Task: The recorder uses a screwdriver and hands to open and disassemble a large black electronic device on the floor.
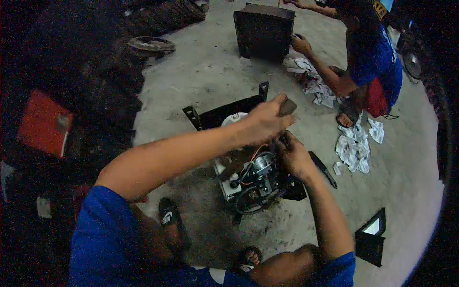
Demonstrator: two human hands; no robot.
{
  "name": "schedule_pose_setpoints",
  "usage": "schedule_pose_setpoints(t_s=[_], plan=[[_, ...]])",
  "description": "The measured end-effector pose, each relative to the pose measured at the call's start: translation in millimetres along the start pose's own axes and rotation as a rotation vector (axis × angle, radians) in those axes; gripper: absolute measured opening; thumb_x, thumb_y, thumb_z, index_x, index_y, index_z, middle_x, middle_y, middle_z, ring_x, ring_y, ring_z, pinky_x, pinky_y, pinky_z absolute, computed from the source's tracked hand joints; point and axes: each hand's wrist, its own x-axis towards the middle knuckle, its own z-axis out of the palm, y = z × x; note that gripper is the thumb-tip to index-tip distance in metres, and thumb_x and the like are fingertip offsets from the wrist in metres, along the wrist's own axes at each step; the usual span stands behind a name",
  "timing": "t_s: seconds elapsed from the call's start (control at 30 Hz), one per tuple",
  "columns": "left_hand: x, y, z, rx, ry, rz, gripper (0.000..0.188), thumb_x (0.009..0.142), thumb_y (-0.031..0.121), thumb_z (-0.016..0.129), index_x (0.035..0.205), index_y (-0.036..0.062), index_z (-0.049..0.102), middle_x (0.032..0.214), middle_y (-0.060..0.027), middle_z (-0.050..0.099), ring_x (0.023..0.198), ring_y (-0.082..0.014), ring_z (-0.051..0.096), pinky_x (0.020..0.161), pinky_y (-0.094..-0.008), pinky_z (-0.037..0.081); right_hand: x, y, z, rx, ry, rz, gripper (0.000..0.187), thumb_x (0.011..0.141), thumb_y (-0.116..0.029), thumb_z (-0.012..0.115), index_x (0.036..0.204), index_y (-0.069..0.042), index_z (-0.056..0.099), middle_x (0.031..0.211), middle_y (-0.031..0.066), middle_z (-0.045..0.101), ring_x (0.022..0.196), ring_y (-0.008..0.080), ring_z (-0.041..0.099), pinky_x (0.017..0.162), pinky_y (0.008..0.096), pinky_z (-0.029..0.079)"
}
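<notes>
On the floor in front of me stands a machine with its inner parts bare: a silver motor [262, 163], coloured wires and a black wheel [252, 200]. My left hand [266, 119] is raised over its far right side, closed around a small grey-brown block [287, 108]. Just below it is my right hand [295, 156], fingers curled at the machine's right side against something dark. What those fingers hold is too dark and blurred to make out. Behind my left forearm, a round white part [234, 117] of the machine shows partly.
A black frame [230, 109] lies beyond the machine. Farther off, a person in blue [377, 60] crouches beside a dark box [263, 32], one hand touching it. White crumpled cloths [354, 149] lie right. A black strip [323, 170] and angled black piece [370, 238] lie nearer.
</notes>
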Motion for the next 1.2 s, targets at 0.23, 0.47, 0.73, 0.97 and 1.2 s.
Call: schedule_pose_setpoints(t_s=[0.23, 0.47, 0.73, 0.97, 1.2], plan=[[-7.2, -14.1, 19.2, 0.209, 0.091, 0.333, 0.043, 0.089, 0.032, 0.053, 0.113, -0.0014, 0.042, 0.086, -0.0277, 0.061, 0.081, -0.0442, 0.059, 0.070, -0.0493, 0.046, -4.7, 63.9, -55.7, 0.740, 0.025, 0.259, 0.051, 0.092, -0.047, 0.050, 0.125, -0.008, 0.049, 0.108, 0.0102, 0.060, 0.092, 0.0187, 0.058, 0.071, 0.0315, 0.049], [0.7, -15.4, 29.7, 0.324, 0.157, 0.457, 0.049, 0.091, 0.040, 0.047, 0.116, -0.0017, 0.042, 0.077, -0.0265, 0.062, 0.075, -0.0461, 0.060, 0.070, -0.0520, 0.047, -36.5, 192.8, -49.1, 0.291, 0.324, 0.436, 0.029, 0.092, -0.023, 0.051, 0.113, -0.003, 0.057, 0.091, 0.0110, 0.069, 0.065, 0.0181, 0.063, 0.056, 0.0316, 0.050], [3.2, -16.0, 5.1, 0.355, 0.203, 0.311, 0.048, 0.090, 0.041, 0.050, 0.118, 0.0028, 0.044, 0.082, -0.0264, 0.064, 0.076, -0.0445, 0.063, 0.070, -0.0509, 0.050, -32.2, 186.0, -16.6, 0.028, -0.016, 0.449, 0.031, 0.087, -0.028, 0.061, 0.109, -0.006, 0.060, 0.080, 0.0067, 0.066, 0.056, 0.0141, 0.060, 0.044, 0.0265, 0.045], [10.2, -37.1, 9.2, 0.322, 0.278, 0.356, 0.046, 0.088, 0.043, 0.050, 0.112, 0.0035, 0.045, 0.071, -0.0238, 0.062, 0.071, -0.0431, 0.062, 0.065, -0.0515, 0.048, -13.8, 225.3, -0.3, -0.114, -0.099, 0.574, 0.025, 0.086, -0.025, 0.059, 0.100, -0.005, 0.061, 0.076, 0.0057, 0.064, 0.056, 0.0149, 0.060, 0.046, 0.0298, 0.047], [5.8, -22.3, 7.1, 0.343, 0.469, 0.414, 0.053, 0.087, 0.043, 0.051, 0.119, 0.0011, 0.043, 0.076, -0.0260, 0.063, 0.076, -0.0438, 0.062, 0.073, -0.0515, 0.047, -28.0, 256.5, -6.2, -0.268, -0.067, 0.530, 0.027, 0.085, -0.023, 0.062, 0.105, -0.005, 0.061, 0.076, 0.0061, 0.066, 0.055, 0.0148, 0.061, 0.046, 0.0287, 0.047]])
